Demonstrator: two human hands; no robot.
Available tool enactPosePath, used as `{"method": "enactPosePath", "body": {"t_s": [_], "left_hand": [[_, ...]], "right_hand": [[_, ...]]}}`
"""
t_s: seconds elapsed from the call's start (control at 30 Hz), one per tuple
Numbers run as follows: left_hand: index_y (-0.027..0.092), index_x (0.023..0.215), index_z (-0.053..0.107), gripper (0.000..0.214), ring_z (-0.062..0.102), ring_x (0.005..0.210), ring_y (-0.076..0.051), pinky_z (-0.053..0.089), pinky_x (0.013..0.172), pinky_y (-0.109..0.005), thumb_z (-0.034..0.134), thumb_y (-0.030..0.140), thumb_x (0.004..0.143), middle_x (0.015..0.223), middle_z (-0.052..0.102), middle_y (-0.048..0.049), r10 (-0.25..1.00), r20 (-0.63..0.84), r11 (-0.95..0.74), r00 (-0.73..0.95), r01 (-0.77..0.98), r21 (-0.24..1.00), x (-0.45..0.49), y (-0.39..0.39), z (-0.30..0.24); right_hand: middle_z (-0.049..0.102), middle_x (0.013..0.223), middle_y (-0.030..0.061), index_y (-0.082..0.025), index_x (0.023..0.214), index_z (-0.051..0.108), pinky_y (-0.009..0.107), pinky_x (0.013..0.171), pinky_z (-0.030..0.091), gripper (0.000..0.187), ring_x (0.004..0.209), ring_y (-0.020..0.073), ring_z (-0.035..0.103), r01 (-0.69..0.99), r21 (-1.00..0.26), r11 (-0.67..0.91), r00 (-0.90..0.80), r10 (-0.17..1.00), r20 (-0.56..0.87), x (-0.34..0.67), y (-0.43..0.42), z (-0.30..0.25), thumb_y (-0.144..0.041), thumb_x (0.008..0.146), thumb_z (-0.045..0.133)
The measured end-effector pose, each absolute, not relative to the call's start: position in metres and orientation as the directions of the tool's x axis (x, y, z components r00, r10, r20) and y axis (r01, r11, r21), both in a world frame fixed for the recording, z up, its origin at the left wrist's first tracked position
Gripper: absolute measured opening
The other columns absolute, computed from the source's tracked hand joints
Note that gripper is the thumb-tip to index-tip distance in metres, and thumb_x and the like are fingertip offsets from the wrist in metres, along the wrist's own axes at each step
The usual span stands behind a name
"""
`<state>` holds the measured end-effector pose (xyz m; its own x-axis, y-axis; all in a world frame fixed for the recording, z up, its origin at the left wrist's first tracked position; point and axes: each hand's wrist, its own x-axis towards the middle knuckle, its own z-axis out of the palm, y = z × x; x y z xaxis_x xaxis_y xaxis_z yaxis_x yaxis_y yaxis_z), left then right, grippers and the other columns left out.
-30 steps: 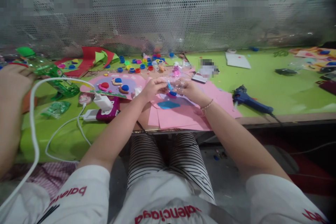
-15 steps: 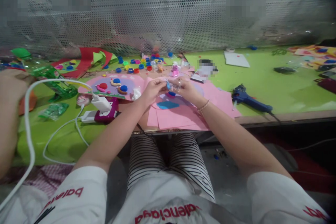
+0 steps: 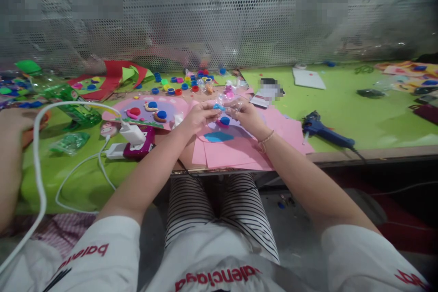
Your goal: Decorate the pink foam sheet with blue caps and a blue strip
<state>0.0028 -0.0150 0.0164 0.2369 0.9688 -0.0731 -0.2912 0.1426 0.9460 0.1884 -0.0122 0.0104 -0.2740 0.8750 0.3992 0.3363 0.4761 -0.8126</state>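
The small light-blue piece (image 3: pixel 218 106) is held at the fingertips of the left hand (image 3: pixel 202 115), over the pink sheets (image 3: pixel 236 159); thin clear plastic (image 3: pixel 230 110) is pinched in the right hand (image 3: pixel 245 117). Both hands are closed narrowly, nearly meeting; whether the piece is stuck to the plastic cannot be told. Main risk, as judged: tearing or stretching of the piece, if it is soft and the plastic is pulled hard. A drop is also considered possible, since only a fingertip grip is used; the dark-blue round piece (image 3: pixel 224 121) lies just below and could be struck or knocked aside. The flat blue shape (image 3: pixel 219 137), nearer the front edge, might be shifted by a dragging wrist, as might the sheets, which are loosely stacked and overlapped. To the left, the decorated panel (image 3: pixel 160 126) could be brushed by the left forearm and its raised figures disturbed. To the right, the glue gun (image 3: pixel 328 135) lies on the surface (image 3: pixel 345 114) near the sheets; its heat cannot be judged, but a burn or smear would be risked by a careless reach.
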Motion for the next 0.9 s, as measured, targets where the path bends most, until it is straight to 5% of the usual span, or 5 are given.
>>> {"method": "enactPosePath", "body": {"t_s": [0.4, 0.53, 0.73, 0.9], "left_hand": [[0.011, 0.074, 0.064, 0.01, 0.064, 0.063, -0.008, 0.052, 0.073, -0.024, 0.066, 0.002, 0.076, 0.07, 0.068, -0.0019, 0.948, -0.146, 0.226, 0.284, -0.275, 0.935, 0.009, -0.017, 0.014], [0.012, 0.075, 0.064, 0.004, 0.066, 0.064, -0.013, 0.054, 0.07, -0.027, 0.066, 0.013, 0.079, 0.071, 0.068, -0.0034, 0.945, -0.149, 0.247, 0.29, -0.338, 0.908, 0.005, -0.015, 0.017], [0.012, 0.068, 0.062, 0.014, 0.057, 0.052, -0.007, 0.048, 0.055, -0.019, 0.072, 0.019, 0.075, 0.059, 0.061, 0.0026, 0.991, -0.047, 0.086, 0.127, -0.32, 0.944, 0.006, -0.014, 0.015], [0.012, 0.068, 0.065, 0.016, 0.057, 0.05, -0.007, 0.045, 0.051, -0.017, 0.076, 0.022, 0.072, 0.059, 0.062, 0.0016, 1.0, -0.024, 0.025, 0.006, -0.249, 0.968, 0.004, -0.01, 0.014]], "right_hand": [[0.069, 0.091, 0.0064, -0.022, 0.089, 0.075, 0.038, 0.082, 0.049, 0.032, 0.09, 0.0236, 0.061, 0.324, -0.746, 0.582, -0.34, 0.808, 0.482, 0.186, -0.001, 0.002, -0.05, 0.079, 0.066], [0.069, 0.093, 0.0071, -0.022, 0.093, 0.075, 0.038, 0.083, 0.048, 0.028, 0.09, 0.0233, 0.06, 0.325, -0.733, 0.598, -0.352, 0.795, 0.493, 0.188, -0.003, 0.003, -0.044, 0.081, 0.065], [0.071, 0.096, 0.0048, -0.028, 0.093, 0.076, 0.042, 0.091, 0.046, 0.018, 0.092, 0.0231, 0.059, 0.24, -0.696, 0.677, -0.491, 0.703, 0.514, 0.185, -0.007, 0.004, -0.038, 0.08, 0.067], [0.068, 0.09, 0.0051, -0.026, 0.096, 0.076, 0.041, 0.088, 0.046, 0.02, 0.091, 0.0225, 0.058, 0.24, -0.72, 0.651, -0.421, 0.738, 0.527, 0.186, -0.008, 0.007, -0.032, 0.08, 0.067]]}}
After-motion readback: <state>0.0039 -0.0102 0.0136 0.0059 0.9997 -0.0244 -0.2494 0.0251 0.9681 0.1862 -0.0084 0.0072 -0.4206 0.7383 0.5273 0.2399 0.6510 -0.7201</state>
